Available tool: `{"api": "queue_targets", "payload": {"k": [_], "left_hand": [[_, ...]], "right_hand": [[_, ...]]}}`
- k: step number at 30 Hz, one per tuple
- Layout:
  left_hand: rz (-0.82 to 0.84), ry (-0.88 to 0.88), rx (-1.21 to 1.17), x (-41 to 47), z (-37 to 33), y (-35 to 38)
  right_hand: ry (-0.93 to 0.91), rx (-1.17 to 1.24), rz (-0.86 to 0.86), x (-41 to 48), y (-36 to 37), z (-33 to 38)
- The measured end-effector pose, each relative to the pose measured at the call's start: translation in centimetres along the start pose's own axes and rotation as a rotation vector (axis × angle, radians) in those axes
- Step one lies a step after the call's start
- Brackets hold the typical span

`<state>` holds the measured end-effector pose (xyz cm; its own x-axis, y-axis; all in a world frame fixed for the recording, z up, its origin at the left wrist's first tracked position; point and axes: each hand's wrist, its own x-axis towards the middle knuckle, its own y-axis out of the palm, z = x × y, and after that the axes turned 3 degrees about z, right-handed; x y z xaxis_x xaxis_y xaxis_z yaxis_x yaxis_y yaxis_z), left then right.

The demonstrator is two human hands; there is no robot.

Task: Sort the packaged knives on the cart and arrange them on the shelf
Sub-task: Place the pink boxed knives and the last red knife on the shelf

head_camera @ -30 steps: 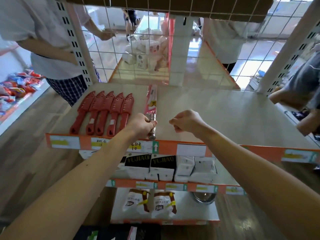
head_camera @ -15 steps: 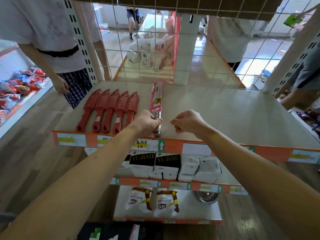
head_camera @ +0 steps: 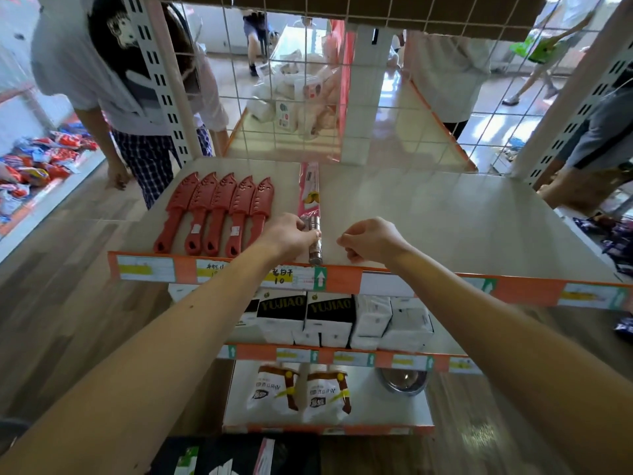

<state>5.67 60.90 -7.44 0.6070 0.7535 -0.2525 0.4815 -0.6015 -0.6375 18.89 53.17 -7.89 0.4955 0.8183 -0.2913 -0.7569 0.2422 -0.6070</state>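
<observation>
Several red sheathed knives (head_camera: 219, 214) lie side by side on the left of the top shelf (head_camera: 445, 217), handles toward me. To their right lies a long knife in a pink package (head_camera: 310, 193) with a steel handle (head_camera: 314, 243) pointing at the shelf's front edge. My left hand (head_camera: 291, 233) is closed around that steel handle. My right hand (head_camera: 371, 240) is a loose fist resting on the shelf just right of the handle, holding nothing that I can see. The cart shows only as dark packages (head_camera: 239, 457) at the bottom edge.
Orange price strip (head_camera: 342, 279) lines the shelf front. Lower shelves hold white and black boxes (head_camera: 329, 317), white bags (head_camera: 301, 394) and a steel bowl (head_camera: 404, 380). A wire grid (head_camera: 308, 80) backs the shelf. A person (head_camera: 130, 80) stands at the left, others at the right.
My hands and the pink packaged knife stay in place on the shelf. The view has shifted slightly, and the person at the left has stepped closer to the shelf.
</observation>
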Motion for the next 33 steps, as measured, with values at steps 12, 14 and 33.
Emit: {"api": "queue_targets", "payload": {"k": [12,14,33], "left_hand": [[-0.15,0.144,0.046,-6.3,3.8,-2.3],[-0.147,0.165,0.042,-7.7,4.9,-2.1],[0.017,0.043,0.059,-19.4,17.5,4.9]], "right_hand": [[-0.049,-0.001,-0.193,-7.6,3.9,1.8],[-0.034,-0.007,-0.21,-9.5,5.5,1.5],[0.171,-0.062,-0.006,-21.9,18.7,-8.3]]}}
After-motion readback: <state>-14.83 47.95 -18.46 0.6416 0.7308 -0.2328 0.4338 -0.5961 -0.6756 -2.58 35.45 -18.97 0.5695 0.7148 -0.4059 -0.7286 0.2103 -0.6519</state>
